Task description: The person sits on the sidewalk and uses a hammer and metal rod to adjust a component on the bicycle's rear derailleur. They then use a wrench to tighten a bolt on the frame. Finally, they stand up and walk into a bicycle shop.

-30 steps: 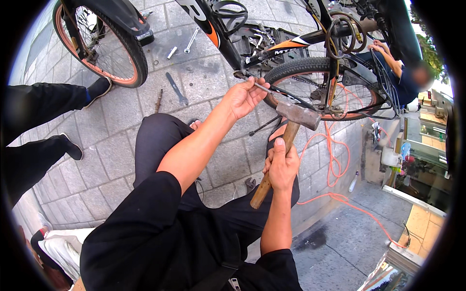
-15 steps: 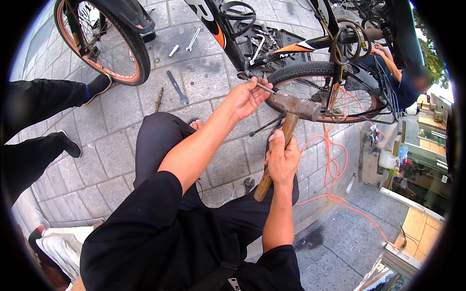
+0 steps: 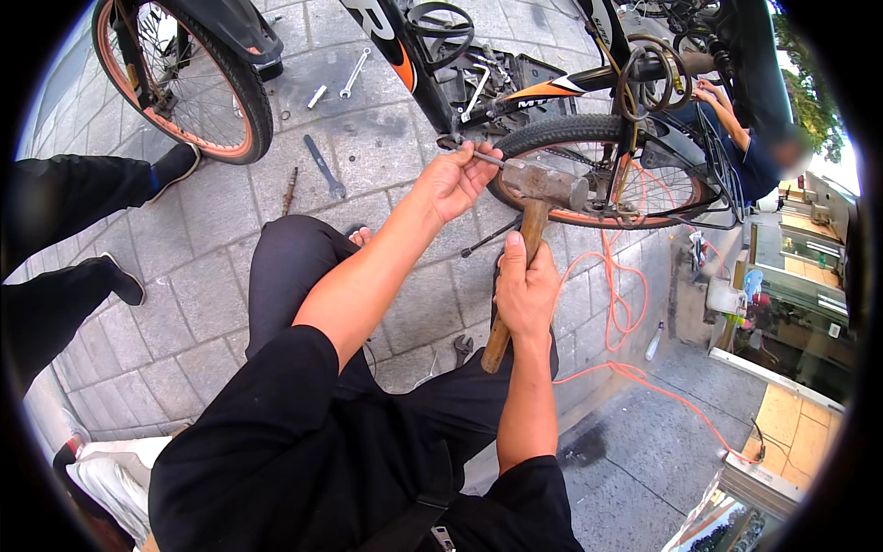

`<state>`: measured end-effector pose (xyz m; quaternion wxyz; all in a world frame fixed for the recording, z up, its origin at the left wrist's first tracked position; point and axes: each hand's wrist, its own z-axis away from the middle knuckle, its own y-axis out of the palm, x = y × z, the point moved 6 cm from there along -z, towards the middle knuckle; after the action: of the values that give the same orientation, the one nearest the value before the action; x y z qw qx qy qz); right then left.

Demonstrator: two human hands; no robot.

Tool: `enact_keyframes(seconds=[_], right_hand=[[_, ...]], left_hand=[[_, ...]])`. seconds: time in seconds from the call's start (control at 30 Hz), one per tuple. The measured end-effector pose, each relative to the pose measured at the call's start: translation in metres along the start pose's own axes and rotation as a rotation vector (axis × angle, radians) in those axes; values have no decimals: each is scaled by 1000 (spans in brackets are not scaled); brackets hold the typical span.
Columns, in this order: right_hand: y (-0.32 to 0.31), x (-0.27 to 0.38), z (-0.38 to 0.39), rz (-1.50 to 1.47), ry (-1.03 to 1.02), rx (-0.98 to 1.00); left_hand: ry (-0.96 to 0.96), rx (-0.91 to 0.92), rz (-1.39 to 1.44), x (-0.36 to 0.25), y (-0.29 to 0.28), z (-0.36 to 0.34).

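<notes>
My left hand (image 3: 457, 181) pinches a thin metal rod (image 3: 490, 159) between thumb and fingers, its far end near the bottom of the bicycle frame (image 3: 432, 101), by the crank area. Whether the rod's tip touches the frame is too small to tell. My right hand (image 3: 526, 290) is closed round the wooden handle of a hammer (image 3: 545, 184). The hammer's worn steel head is at the rod's near end, seeming to meet it. Behind the head lies the bicycle's rear wheel (image 3: 589, 138), partly covered by it.
On the paving lie a flat dark wrench (image 3: 324, 167), a combination wrench (image 3: 356, 74) and an adjustable wrench (image 3: 464, 348). A tool case (image 3: 515, 83) sits behind the frame. An orange cable (image 3: 612, 308) loops at right. A detached-looking front wheel (image 3: 189, 83), a bystander's legs (image 3: 83, 207) and a seated person (image 3: 750, 152) are nearby.
The hammer head has moved slightly up and left, closer to the rod's end. My left hand keeps its pinch on the rod. The whole view has shifted a little.
</notes>
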<state>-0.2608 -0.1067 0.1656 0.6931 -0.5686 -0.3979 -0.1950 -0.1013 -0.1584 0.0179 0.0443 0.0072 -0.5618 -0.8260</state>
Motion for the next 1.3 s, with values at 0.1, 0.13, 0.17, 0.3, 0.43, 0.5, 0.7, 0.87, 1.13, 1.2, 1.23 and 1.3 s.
enact_keyframes(seconds=[0.1, 0.13, 0.17, 0.3, 0.43, 0.5, 0.7, 0.87, 1.13, 1.2, 1.23, 1.3], right_hand=[[-10, 21, -2, 46, -24, -46], [-20, 43, 1, 42, 8, -79], [-29, 63, 1, 39, 43, -112], [-62, 137, 20, -443, -262, -381], [-21, 48, 6, 53, -115, -137], [-19, 15, -14, 152, -16, -2], [-47, 34, 23, -291, 138, -57], [-32, 11, 40, -343, 181, -13], [-23, 18, 35, -362, 187, 25], [-24, 20, 35, -364, 184, 21], [-24, 20, 35, -363, 183, 16], [-25, 19, 34, -361, 183, 9]], left_hand=[[-11, 52, 42, -1, -5, -4], [-7, 62, 51, -4, -6, -6], [0, 71, 49, -7, -2, -10], [35, 19, 64, -10, -5, 2], [-44, 211, 129, -2, -8, -7], [-42, 93, 76, 13, -4, -3], [49, 5, -1, 1, -15, -3], [-37, 207, 27, 7, -12, 1], [-2, 109, -6, 7, -4, 3], [-15, 98, 5, 8, -10, -1], [-20, 78, 8, 10, -11, 1], [-23, 69, 9, 10, -10, 2]])
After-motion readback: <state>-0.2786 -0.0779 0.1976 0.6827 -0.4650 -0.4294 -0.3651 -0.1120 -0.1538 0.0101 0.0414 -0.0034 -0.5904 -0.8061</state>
